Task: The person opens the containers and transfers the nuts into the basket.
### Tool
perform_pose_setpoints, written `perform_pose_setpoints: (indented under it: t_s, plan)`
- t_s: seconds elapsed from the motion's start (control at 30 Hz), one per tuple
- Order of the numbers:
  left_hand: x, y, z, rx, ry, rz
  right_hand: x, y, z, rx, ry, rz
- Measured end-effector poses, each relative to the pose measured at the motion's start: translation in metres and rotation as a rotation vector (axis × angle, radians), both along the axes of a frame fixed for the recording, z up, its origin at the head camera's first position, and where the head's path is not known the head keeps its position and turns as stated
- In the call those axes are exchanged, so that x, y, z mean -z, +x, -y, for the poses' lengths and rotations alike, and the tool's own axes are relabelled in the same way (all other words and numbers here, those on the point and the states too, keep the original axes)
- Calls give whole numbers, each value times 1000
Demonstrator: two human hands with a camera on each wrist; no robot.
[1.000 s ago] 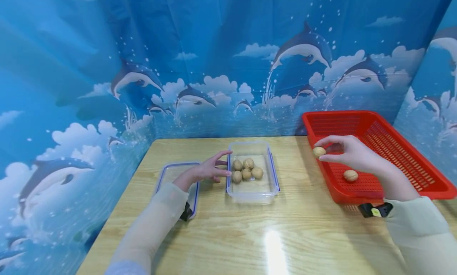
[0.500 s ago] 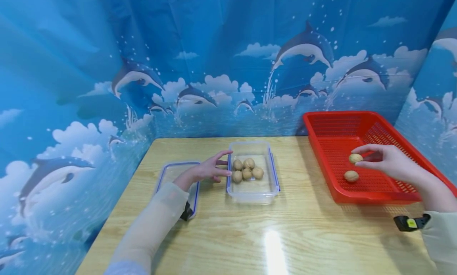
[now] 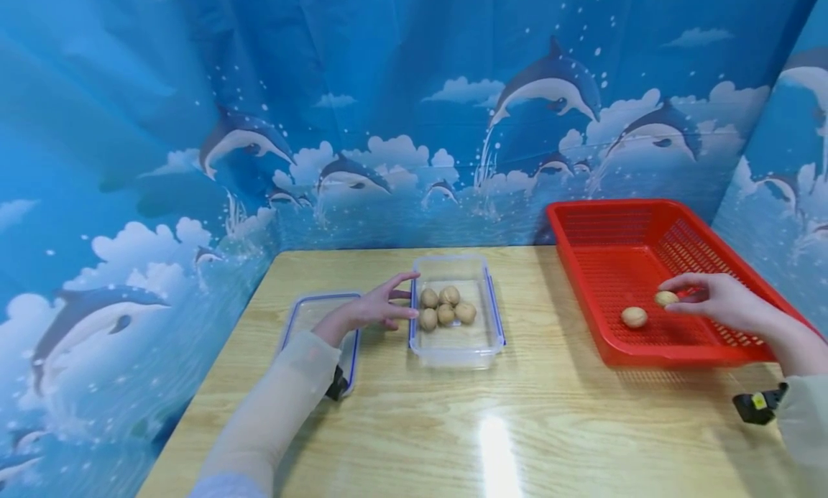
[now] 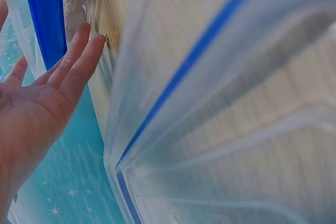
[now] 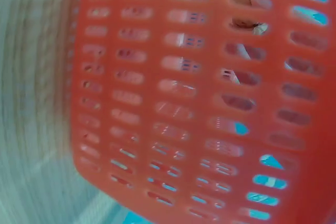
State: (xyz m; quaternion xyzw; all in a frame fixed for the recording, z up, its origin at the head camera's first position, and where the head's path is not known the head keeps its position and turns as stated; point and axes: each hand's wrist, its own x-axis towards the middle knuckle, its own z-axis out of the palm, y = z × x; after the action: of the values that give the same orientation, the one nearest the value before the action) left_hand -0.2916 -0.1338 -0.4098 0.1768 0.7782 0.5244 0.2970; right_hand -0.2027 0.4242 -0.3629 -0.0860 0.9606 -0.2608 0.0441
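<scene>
The right hand (image 3: 727, 302) is over a large, red, perforated plastic basket (image 3: 673, 356). Well left of the basket, the left hand (image 3: 380, 305), fingers loosely spread, is at the side of a clear, blue-edged rectangular plastic box (image 3: 456, 356). The right fingertips pinch a rounded tan walnut (image 3: 665, 298) inside the basket, near a second walnut (image 3: 634, 317). That fingertip hold on a curved shell could slip, dropping it back among the slots.

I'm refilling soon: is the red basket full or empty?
Nearly empty: the basket shows one loose walnut; the right hand, pinching another, hides part of it.
</scene>
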Motion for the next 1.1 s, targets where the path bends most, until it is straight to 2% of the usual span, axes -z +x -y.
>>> perform_pose_setpoints:
  t_s: [0.27, 0.4, 0.57, 0.77, 0.93, 1.1]
  plan:
    - [0, 1, 0, -4, -4, 5, 11, -13, -8, -69, 42, 20]
    - [-1, 1, -1, -7, -6, 7, 17, -20, -10, -101, 38, 64]
    - [-1, 1, 0, -12, -8, 10, 21, -23, -9, -140, 6, 133]
    - [-2, 0, 0, -2, -9, 2, 22, -23, -7, -164, 10, 164]
    - [-4, 1, 0, 5, -7, 0, 22, -22, -6, -174, 40, 113]
    - [-3, 2, 0, 8, -4, 5, 21, -19, -6, -130, 44, 64]
